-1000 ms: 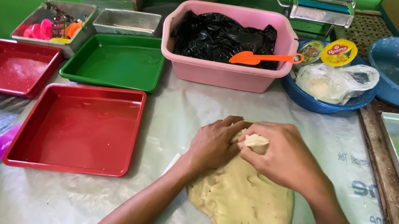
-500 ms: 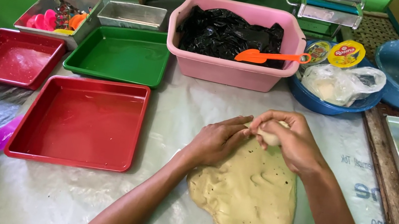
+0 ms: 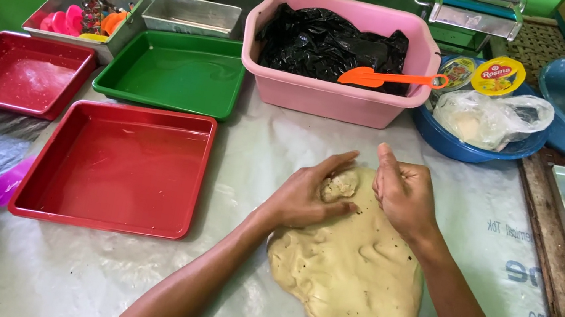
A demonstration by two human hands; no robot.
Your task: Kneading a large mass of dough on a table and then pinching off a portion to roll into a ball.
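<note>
The wide surface (image 3: 285, 143) is covered with a pale plastic sheet. The big, flat, pale yellow slab of dough (image 3: 351, 271) lies on it, and everything else is told from that dough.

Behind the dough stands a pink plastic tub (image 3: 329, 93) with black plastic inside and an orange spatula (image 3: 382, 78) across its rim. To the left of the dough sits a square red plastic tray (image 3: 115, 164). Behind that tray is a green plastic tray (image 3: 173, 73).

At the far edge of the dough, the left hand (image 3: 307, 194) curls around a small lump of dough (image 3: 340, 185) and pinches it. The right hand (image 3: 404, 195) is loosely clenched and rests just beside the lump, on the slab's far edge; I cannot tell if it grips anything.

The dough looks soft and a bit sticky, and it dents where fingers press. It seems heavy for its size and floppy, so it would tear if lifted by one corner. It is best taken in small pinches from the edge.
</note>
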